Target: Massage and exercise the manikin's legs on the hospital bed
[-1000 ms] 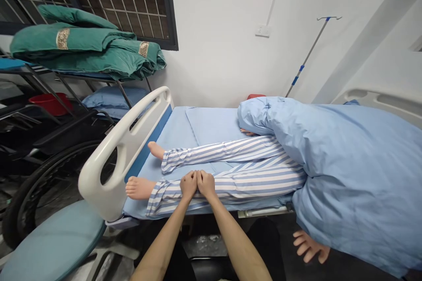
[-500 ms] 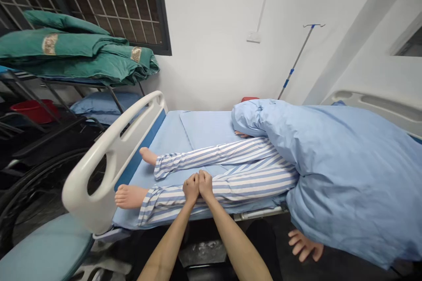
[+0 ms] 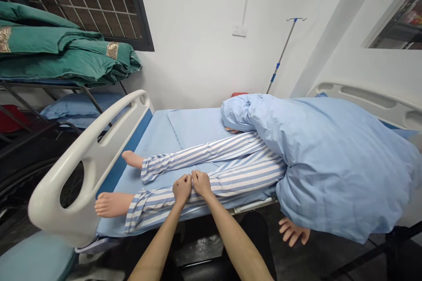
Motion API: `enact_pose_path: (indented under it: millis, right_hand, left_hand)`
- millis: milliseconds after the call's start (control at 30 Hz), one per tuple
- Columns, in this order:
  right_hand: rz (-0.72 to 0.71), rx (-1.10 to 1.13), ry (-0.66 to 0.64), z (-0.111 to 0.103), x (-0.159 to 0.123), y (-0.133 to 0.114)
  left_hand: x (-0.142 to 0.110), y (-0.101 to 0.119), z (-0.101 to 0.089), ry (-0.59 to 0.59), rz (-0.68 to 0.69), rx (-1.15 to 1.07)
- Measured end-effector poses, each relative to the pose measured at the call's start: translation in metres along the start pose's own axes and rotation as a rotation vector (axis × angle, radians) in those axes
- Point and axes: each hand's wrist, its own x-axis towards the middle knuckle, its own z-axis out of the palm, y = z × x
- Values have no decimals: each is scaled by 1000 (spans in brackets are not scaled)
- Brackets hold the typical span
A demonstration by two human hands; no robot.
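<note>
Two hands, left hand (image 3: pixel 182 189) and right hand (image 3: pixel 201 183), press clenched fingers onto the striped trousers' (image 3: pixel 244 181) near leg; whether cloth is gripped, I cannot tell. Uneven pressure might roll that leg bedward-edge. Counted: two manikin feet (image 3: pixel 114 204) left of the fingers, one duvet (image 3: pixel 329 153) right.

We see smooth, glossy plastic in the hospital bed footboard (image 3: pixel 99 162). Right of the footboard, the striped trousers (image 3: pixel 249 181) are matt, creased cloth; the mannequin's near foot (image 3: pixel 114 205) looks smooth and rubbery; the duvet (image 3: pixel 329 158) is wrinkled cloth, faintly sheeny; the IV pole (image 3: pixel 283 52) is shiny metal. Behind the footboard, we find velvety green quilts (image 3: pixel 72 57).
</note>
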Motion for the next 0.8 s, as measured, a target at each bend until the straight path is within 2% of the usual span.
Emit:
enact_pose_path:
  millis: [167, 267, 333, 400, 500, 700, 800]
  right_hand:
    - [52, 290, 140, 4, 7, 9]
    - [81, 427, 180, 5, 10, 13]
    - [104, 475, 201, 5, 10, 13]
    - [125, 470, 221, 4, 10, 12]
    - [133, 336, 186, -3, 9, 8]
    - [11, -190, -59, -34, 8, 8]
    - [19, -226, -83, -37, 6, 18]
  left_hand:
    - [5, 24, -3, 42, 47, -234]
    - [6, 38, 4, 65, 8, -402]
    - [3, 40, 12, 60, -37, -391]
    - [-1, 38, 20, 47, -43, -284]
    - [-5, 31, 26, 22, -14, -158]
    - [-7, 29, 27, -10, 19, -77]
    - [-9, 31, 28, -8, 1, -18]
